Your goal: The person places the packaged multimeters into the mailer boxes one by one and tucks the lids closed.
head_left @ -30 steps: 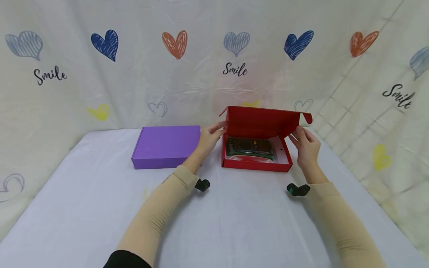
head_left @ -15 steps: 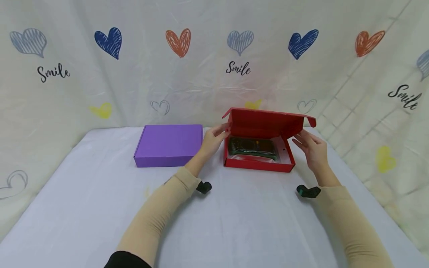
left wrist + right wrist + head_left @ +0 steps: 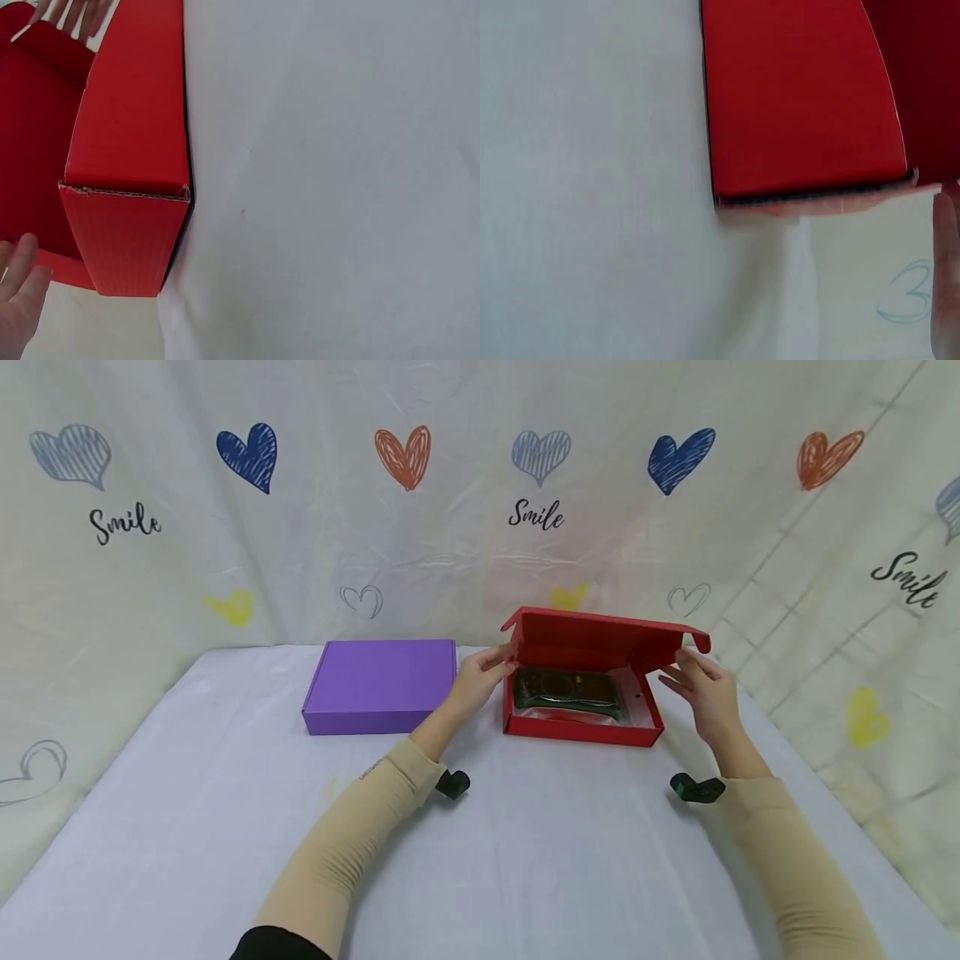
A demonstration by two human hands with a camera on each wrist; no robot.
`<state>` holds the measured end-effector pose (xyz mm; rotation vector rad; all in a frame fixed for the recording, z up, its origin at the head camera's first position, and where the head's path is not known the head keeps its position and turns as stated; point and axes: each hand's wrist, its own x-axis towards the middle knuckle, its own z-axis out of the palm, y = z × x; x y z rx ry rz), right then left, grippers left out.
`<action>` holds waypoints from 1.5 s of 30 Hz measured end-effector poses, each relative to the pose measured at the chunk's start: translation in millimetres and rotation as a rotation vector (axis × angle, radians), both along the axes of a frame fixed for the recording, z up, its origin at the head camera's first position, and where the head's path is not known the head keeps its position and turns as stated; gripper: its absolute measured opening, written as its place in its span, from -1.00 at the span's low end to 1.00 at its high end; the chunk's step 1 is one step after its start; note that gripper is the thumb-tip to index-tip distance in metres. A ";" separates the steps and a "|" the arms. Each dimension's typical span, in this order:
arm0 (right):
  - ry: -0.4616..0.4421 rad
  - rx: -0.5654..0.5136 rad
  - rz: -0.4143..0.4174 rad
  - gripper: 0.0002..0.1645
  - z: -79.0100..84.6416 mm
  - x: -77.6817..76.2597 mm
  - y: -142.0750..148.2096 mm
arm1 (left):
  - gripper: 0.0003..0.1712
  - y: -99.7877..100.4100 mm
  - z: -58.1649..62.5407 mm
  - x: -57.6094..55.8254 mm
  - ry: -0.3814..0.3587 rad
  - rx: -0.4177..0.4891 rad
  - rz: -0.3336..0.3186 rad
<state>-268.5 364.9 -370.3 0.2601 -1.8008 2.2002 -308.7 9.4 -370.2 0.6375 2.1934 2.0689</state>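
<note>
A red cardboard box [image 3: 581, 735] stands on the table with its lid [image 3: 600, 635] raised and tilted forward. Inside lies a dark, green-edged device [image 3: 566, 692] in clear, shiny plastic. My left hand [image 3: 480, 679] is at the lid's left side, fingertips right at its edge, fingers fairly straight. On the other side my right hand [image 3: 707, 693] touches the lid's right edge near the side flap with extended fingers. The left wrist view shows the box's front corner [image 3: 124, 240] with left fingers [image 3: 22, 262] beside the lid; the right wrist view shows one right finger [image 3: 946, 247] against the lid.
A closed purple box [image 3: 380, 681] lies left of the red one, right behind my left forearm. A white cloth [image 3: 540, 852] covers the table. Behind it hangs a pale curtain [image 3: 457, 543] with hearts and lettering.
The red lid has come down a little toward the front. My right hand has shifted slightly to the right along with the lid's edge; the left hand stays at the left side.
</note>
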 end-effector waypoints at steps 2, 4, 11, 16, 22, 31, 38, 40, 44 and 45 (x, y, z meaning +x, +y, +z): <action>-0.014 0.050 0.031 -0.67 -1.3 0.9 4.3 | -0.50 -0.9 -0.5 0.0 -0.008 -0.010 -0.003; -0.021 0.079 0.064 -0.64 -2.3 1.9 7.9 | -0.49 -2.1 -1.6 -0.3 -0.017 -0.020 -0.008; -0.026 0.059 0.154 -0.65 -5.7 3.1 13.3 | -0.50 -9.2 -4.5 2.5 -0.032 -0.015 -0.072; -0.038 0.019 0.197 -0.62 -8.0 3.2 15.9 | -0.53 -11.2 -7.0 3.7 -0.054 -0.028 -0.115; -0.049 -0.015 0.250 -0.64 -7.5 2.7 19.2 | -0.52 -12.2 -8.4 6.7 -0.048 -0.042 -0.130; -0.098 0.012 0.254 -0.67 -9.2 4.2 22.2 | -0.43 -12.3 -9.3 11.3 -0.061 -0.088 -0.138; -0.119 0.102 0.263 -0.61 -13.9 6.3 26.2 | -0.33 -15.6 -11.1 13.0 -0.095 -0.095 -0.174; -0.115 0.112 0.264 -0.61 -14.8 6.0 26.9 | -0.26 -17.2 -11.4 14.0 -0.106 -0.116 -0.178; -0.101 0.130 0.259 -0.61 -15.5 4.6 27.3 | -0.14 -20.1 -11.9 15.7 -0.120 -0.157 -0.174; -0.100 0.135 0.257 -0.62 -15.3 4.4 27.0 | -0.12 -20.7 -11.6 16.2 -0.124 -0.163 -0.173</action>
